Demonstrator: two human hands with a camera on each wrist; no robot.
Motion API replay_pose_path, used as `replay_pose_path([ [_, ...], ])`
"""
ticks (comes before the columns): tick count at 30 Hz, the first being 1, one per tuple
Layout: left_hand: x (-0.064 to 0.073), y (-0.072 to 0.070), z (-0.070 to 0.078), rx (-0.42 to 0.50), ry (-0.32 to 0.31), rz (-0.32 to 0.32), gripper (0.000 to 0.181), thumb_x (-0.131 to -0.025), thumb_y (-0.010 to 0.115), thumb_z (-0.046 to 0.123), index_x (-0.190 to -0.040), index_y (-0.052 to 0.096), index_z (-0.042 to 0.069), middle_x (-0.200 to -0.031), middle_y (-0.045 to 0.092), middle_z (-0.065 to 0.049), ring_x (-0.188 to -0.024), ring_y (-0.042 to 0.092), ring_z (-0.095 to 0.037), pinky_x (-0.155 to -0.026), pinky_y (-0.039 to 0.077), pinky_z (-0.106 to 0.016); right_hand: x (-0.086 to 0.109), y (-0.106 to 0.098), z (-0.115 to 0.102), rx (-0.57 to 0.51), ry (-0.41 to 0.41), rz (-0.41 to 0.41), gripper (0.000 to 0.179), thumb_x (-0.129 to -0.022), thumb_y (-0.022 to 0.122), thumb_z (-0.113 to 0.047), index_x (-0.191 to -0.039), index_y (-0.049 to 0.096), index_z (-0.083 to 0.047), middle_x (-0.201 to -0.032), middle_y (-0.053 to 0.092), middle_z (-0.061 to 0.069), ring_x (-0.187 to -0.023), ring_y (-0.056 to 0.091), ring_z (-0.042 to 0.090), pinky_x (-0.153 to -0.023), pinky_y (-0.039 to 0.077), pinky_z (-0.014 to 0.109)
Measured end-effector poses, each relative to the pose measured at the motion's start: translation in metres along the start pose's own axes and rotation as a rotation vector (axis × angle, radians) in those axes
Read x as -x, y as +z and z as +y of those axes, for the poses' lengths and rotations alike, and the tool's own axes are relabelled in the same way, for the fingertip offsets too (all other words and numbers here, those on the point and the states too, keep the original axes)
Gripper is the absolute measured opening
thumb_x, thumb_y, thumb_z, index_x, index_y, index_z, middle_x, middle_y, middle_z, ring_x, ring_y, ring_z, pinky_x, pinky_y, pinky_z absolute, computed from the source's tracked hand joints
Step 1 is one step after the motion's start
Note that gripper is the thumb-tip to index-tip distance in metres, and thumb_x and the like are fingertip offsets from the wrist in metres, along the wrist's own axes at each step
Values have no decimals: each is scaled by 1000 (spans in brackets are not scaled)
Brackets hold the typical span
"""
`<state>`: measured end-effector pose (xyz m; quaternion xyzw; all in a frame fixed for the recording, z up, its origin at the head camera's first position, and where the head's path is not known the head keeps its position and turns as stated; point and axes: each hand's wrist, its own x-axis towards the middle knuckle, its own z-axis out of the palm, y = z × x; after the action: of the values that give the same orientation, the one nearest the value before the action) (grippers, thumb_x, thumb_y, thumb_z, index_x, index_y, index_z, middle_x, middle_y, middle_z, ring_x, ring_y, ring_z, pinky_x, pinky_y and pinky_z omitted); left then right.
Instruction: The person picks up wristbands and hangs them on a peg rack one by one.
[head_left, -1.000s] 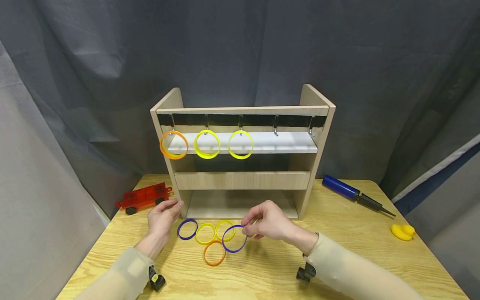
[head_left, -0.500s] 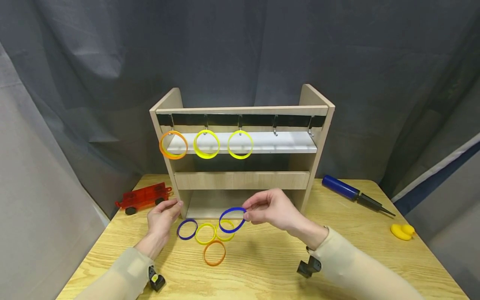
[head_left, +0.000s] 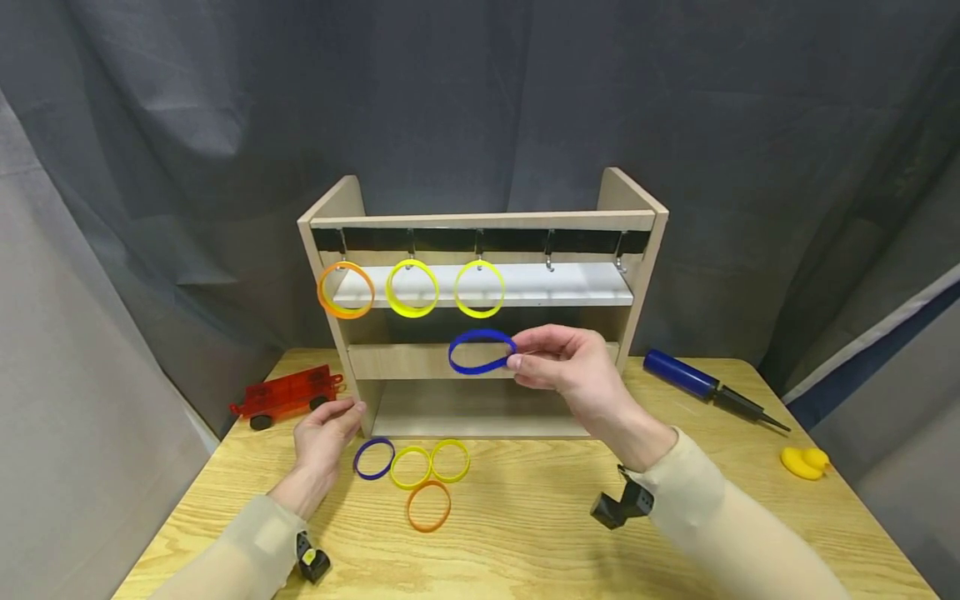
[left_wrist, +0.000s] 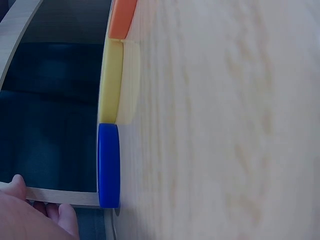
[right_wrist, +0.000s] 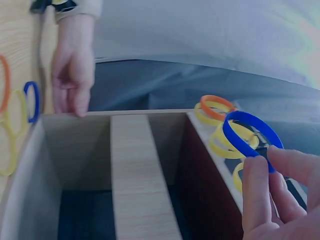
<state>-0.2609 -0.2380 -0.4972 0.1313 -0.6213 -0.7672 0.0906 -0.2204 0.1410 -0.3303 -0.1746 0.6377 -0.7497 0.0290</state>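
Note:
My right hand (head_left: 573,367) pinches a blue silicone wristband (head_left: 480,333) by its right side, raised before the middle board of a wooden shelf rack (head_left: 420,361). From the right wrist view, thumb and fingertips hold the blue wristband (right_wrist: 255,120) at its lower end. At the rack's lower left side panel, my left hand (head_left: 326,437) grips the panel edge; the left wrist view has thumb and fingers on opposite faces. Yellow wristbands (head_left: 480,313) and an orange wristband (head_left: 365,275) hang from metal hooks. Two hooks on the right, including one hook (head_left: 550,265), carry nothing.
On the table before the rack lie a dark blue wristband (head_left: 374,439), two yellow wristbands (head_left: 411,487) and an orange wristband (head_left: 428,529). A red toy wagon (head_left: 288,395) sits left; a blue hand pump (head_left: 681,374) and a yellow rubber duck (head_left: 804,464) lie right.
My right hand has lifted the blue wristband from just above the table up to the rack's middle board, moving slightly right. My left hand stays at the side panel.

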Motion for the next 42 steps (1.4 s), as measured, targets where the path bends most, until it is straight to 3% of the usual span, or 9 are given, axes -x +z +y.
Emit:
replay_pose_path([
  [6,0,0,0,-4,3,1,14,-99,86,7,-101,86,21,-89,83,17,-94,83,-5,-92,70,-24,-12,5,-15,-95,-11,101,28,-100,76,11,-104,83,-16,-95,85,-5,-87,83,8,-84,71,26],
  [12,0,0,-1,3,-1,3,20,-100,85,5,-96,85,25,-89,84,17,-94,84,-5,-95,69,-25,-24,12,-21,-184,-29,135,22,-102,74,10,-111,81,-8,-96,85,-2,-88,84,11,-84,71,24],
  [19,2,-1,2,-32,-12,-10,12,-101,86,11,-112,84,15,-88,83,19,-93,82,-2,-96,69,-24,-33,19,-22,-234,-51,174,25,-102,73,12,-104,81,-12,-94,84,-2,-85,84,10,-81,70,22],
  [25,2,0,3,-23,-25,-15,14,-100,87,11,-112,84,17,-87,83,19,-93,82,0,-95,68,-23,-37,18,-19,-234,-57,202,25,-101,74,12,-103,80,-12,-91,84,-2,-83,84,11,-78,70,23],
  [30,1,0,3,-12,-25,-12,14,-99,87,9,-107,84,20,-86,83,19,-92,82,0,-97,68,-23,-40,17,-15,-153,-57,214,24,-100,78,10,-102,80,-13,-90,85,-3,-81,84,12,-77,72,26],
  [35,1,1,3,-18,-23,-10,15,-99,87,9,-113,83,16,-87,83,19,-93,82,-1,-97,68,-24,-42,16,-11,-82,-57,206,22,-98,80,10,-105,81,-10,-89,86,-4,-81,85,12,-76,72,28],
  [42,1,0,3,-21,-24,-11,20,-100,87,10,-119,82,12,-88,83,19,-94,82,-1,-99,68,-25,-45,16,-9,-82,-53,215,20,-98,80,9,-106,82,-9,-88,87,-4,-78,85,12,-77,72,28],
])
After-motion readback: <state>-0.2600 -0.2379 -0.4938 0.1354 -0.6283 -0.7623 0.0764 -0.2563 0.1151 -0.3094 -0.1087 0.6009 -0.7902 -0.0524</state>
